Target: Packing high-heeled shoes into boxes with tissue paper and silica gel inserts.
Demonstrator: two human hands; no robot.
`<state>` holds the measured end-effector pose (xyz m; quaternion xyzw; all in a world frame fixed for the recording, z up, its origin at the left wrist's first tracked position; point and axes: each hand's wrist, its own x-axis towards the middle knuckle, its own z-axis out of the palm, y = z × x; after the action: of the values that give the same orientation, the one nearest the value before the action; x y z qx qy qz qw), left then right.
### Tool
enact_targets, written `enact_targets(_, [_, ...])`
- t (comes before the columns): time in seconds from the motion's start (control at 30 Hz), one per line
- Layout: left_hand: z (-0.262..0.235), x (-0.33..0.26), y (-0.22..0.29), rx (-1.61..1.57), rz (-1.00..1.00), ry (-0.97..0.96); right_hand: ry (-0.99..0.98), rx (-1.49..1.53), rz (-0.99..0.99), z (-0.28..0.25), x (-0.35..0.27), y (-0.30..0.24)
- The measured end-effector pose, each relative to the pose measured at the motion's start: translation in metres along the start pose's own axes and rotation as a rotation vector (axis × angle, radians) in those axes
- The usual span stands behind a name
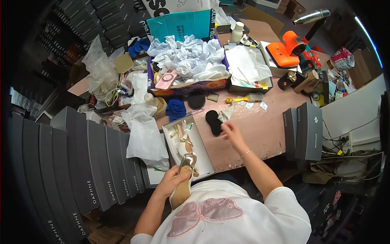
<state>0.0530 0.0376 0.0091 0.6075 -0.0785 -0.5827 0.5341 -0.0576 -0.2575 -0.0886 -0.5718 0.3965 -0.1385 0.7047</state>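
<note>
At the near edge of the pink bench (260,134), the left hand (172,181) is clenched around a pale, glossy heeled shoe (185,179), its long axis running from the person's lap up toward the open white shoebox (203,156) just beyond it. A matching shoe lies inside that box. The right hand (230,132) hovers over the bench with fingers loosely spread, empty as far as the blur allows, and is the nearer hand to a flat black oval pad (213,121) lying just to its left, long axis pointing away from the person. Crumpled white tissue paper (144,134) drapes over the left edge beside grey matte shoeboxes (93,162).
</note>
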Motion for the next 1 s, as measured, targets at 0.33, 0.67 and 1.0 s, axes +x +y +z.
enact_targets(0.33, [0.044, -0.005, 0.019, 0.265, 0.077, 0.126, 0.425, -0.762, -0.301, -0.069, 0.169, 0.063])
enact_targets(0.67, [0.053, -0.036, 0.041, 0.719, 0.019, 0.055, -0.248, 0.089, -0.145, -0.079, 0.017, -0.032])
enact_targets(1.0, [0.031, -0.032, 0.033, 0.813, -0.008, -0.303, -0.624, -0.266, -0.271, 0.009, -0.159, -0.070])
